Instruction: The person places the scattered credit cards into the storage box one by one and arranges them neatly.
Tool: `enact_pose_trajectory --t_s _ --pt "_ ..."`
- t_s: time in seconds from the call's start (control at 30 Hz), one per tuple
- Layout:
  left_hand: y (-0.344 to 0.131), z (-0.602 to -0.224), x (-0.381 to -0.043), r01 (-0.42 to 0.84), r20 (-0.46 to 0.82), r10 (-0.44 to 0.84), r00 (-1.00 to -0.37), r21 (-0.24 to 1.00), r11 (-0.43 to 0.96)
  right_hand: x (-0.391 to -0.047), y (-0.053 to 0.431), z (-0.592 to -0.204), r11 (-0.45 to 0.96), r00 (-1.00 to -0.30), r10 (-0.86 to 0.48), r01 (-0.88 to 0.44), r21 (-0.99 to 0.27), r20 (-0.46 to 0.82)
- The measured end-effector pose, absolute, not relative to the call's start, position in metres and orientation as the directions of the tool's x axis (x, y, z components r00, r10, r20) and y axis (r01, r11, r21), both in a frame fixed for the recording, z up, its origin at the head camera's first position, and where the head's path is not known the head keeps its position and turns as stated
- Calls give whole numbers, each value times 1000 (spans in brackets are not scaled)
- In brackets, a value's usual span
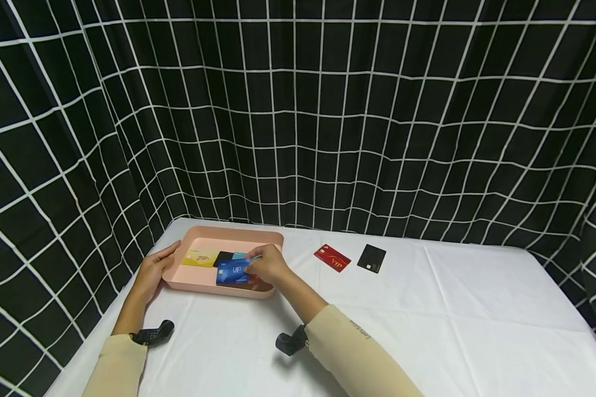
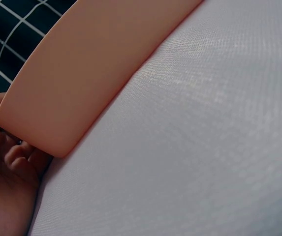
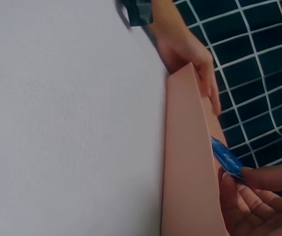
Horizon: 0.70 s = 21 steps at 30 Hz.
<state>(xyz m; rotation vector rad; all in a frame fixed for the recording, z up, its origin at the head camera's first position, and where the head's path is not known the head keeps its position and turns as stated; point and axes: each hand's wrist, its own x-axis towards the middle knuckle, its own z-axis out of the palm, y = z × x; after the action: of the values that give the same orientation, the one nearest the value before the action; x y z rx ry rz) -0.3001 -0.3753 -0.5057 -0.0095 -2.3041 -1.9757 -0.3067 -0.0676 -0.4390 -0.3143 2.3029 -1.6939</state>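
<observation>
My right hand pinches a blue VIP card between thumb and fingers, over the right part of a shallow pink tray. In the right wrist view the blue card slants just inside the tray wall. At the tray's left end my left hand grips the side, its thumb up at the rim and fingers curled against the outside, as the left wrist view shows. A yellow card lies in the tray. Beside it are a black card and a light blue card, both partly covered by the VIP card.
Right of the tray, a red VIP card and another black card lie on the white tablecloth. A black curtain with a white grid stands behind the table and along its left side.
</observation>
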Motion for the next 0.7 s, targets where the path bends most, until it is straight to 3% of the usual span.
enact_pose_trajectory --t_s 0.7 --pt "-376 -508 -301 73 84 -68 -994 985 157 -305 -94 -447 225 -950 -273 91 -970 -152"
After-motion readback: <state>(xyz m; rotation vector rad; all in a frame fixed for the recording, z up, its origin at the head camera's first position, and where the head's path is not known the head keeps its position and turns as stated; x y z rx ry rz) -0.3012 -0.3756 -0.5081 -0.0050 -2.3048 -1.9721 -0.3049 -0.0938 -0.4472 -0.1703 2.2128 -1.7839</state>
